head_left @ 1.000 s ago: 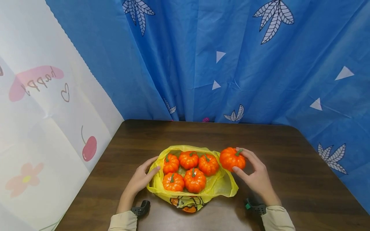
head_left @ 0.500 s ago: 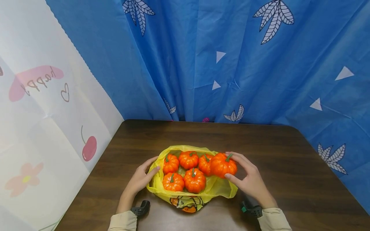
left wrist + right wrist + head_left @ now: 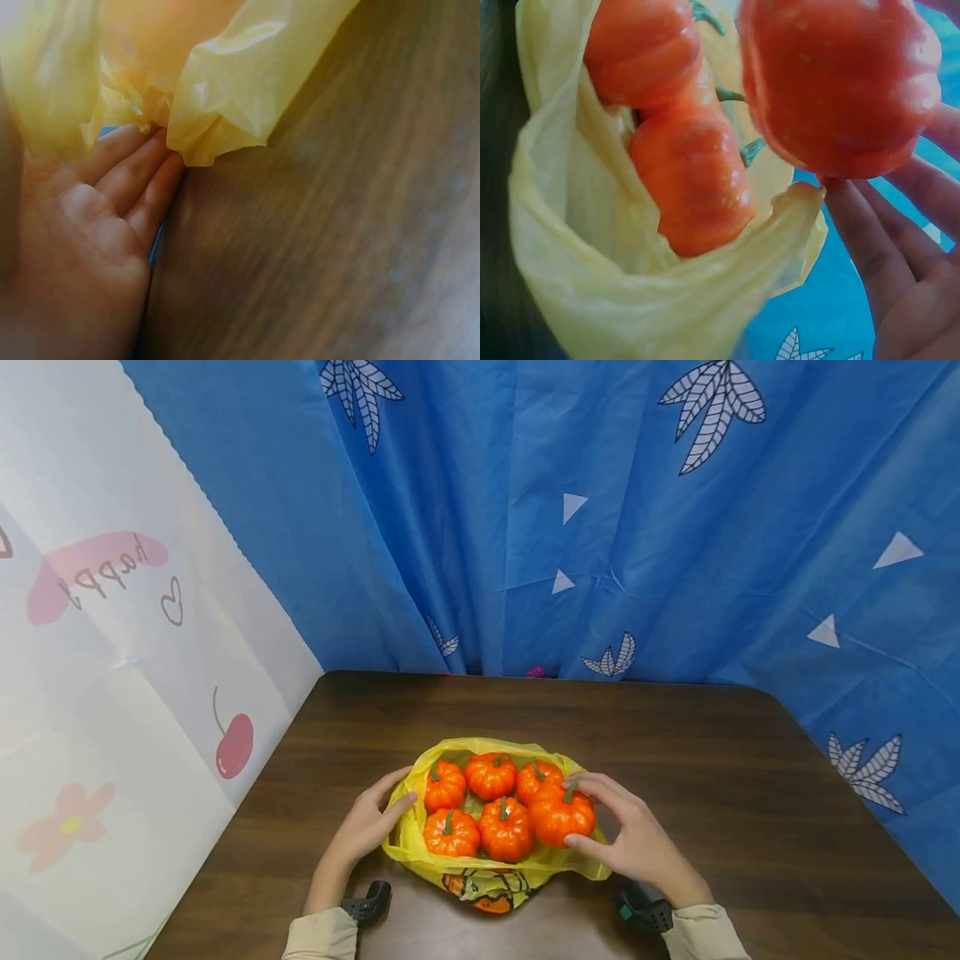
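A yellow plastic bag (image 3: 412, 853) lies with its mouth spread wide, several small glossy orange pumpkins (image 3: 507, 833) with green stems inside. My left hand (image 3: 363, 827) holds the bag's left side, thumb over the rim and fingers outside; in the left wrist view these fingers (image 3: 131, 169) reach straight under the plastic (image 3: 240, 82). Between thumb and fingertips, my right hand (image 3: 641, 839) grips another pumpkin (image 3: 562, 817) over the bag's right part. The right wrist view shows this pumpkin (image 3: 840, 86) higher than those in the bag, beside the yellow rim (image 3: 705, 307).
The bag rests on a dark wood-grain table (image 3: 712, 777). A blue curtain (image 3: 510, 527) with leaf prints hangs behind it, and a white printed sheet (image 3: 150, 693) covers the left side. Each wrist carries a black strap device (image 3: 367, 902).
My right hand has carried its pumpkin left and toward me, from beside the bag's right rim to over the opening. The left hand stays in place on the bag.
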`<act>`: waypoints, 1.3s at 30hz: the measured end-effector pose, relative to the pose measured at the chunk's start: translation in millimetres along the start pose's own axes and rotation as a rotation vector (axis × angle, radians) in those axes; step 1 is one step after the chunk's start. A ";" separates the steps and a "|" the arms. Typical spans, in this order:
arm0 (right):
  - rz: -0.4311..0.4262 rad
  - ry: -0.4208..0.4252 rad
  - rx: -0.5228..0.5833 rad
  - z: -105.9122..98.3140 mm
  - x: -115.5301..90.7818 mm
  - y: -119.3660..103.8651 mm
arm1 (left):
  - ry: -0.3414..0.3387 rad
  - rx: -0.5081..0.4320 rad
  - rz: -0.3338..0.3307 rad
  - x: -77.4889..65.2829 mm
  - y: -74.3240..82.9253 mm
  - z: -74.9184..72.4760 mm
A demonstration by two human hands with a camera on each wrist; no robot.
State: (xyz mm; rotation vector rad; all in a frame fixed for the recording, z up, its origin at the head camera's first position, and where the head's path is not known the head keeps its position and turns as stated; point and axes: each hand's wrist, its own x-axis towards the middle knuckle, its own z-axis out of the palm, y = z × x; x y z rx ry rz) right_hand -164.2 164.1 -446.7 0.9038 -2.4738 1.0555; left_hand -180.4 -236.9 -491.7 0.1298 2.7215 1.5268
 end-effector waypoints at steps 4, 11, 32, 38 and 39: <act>0.017 -0.033 -0.060 -1.4 -2.7 1.1 | -0.001 0.010 0.003 0.7 0.3 0.9; 0.045 -0.090 -0.088 -1.8 -6.0 2.8 | -0.006 0.009 0.001 0.8 1.1 1.2; 0.051 -0.221 -0.028 3.0 -6.2 8.2 | -0.003 -0.027 0.014 -1.9 0.3 -3.4; 0.085 -0.230 -0.058 7.3 -6.3 7.1 | 0.002 -0.020 0.035 -1.9 -0.8 -2.6; 0.093 -0.228 -0.059 7.7 -6.4 7.0 | 0.004 -0.015 0.042 -2.0 -0.8 -2.5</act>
